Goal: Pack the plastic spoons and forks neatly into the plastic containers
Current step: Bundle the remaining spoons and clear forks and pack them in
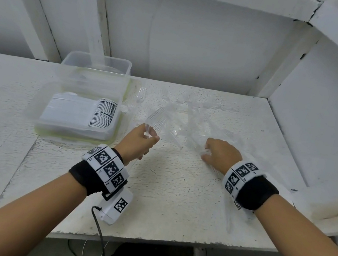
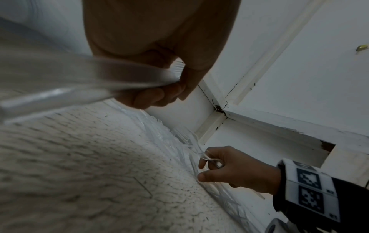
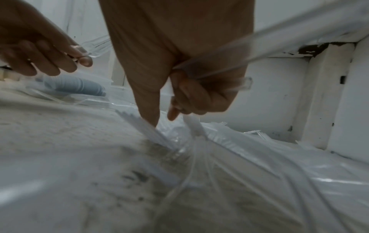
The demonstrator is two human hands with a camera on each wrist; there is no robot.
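**A:** While both hands are busy at the near edge of the pile, what is each one holding?

**B:** The left hand (image 1: pixel 142 140) has its fingers curled round a small bundle of clear forks (image 1: pixel 156 119), tines fanned out away from the wrist. The right hand (image 1: pixel 218 153) grips more clear cutlery, with handles trailing back past its wrist, while its forefinger reaches down into the loose forks (image 1: pixel 194 118) on the counter (image 1: pixel 172 206).

**A:** How should the gathering go?

**B:** I'd say keep every tine pointing one way and square the handles before adding another. Clear plastic on a pale surface is easy to miss, so lift pieces singly.

**A:** And counts?

**B:** Two hands; two containers to the left of the left hand. The nearer container (image 1: pixel 38 115) holds a tight row of white spoons (image 1: pixel 81 111), too many to count. The farther container (image 1: pixel 96 64), just beyond it, has something clear inside, though I cannot tell what. The loose forks overlap too much for a number.
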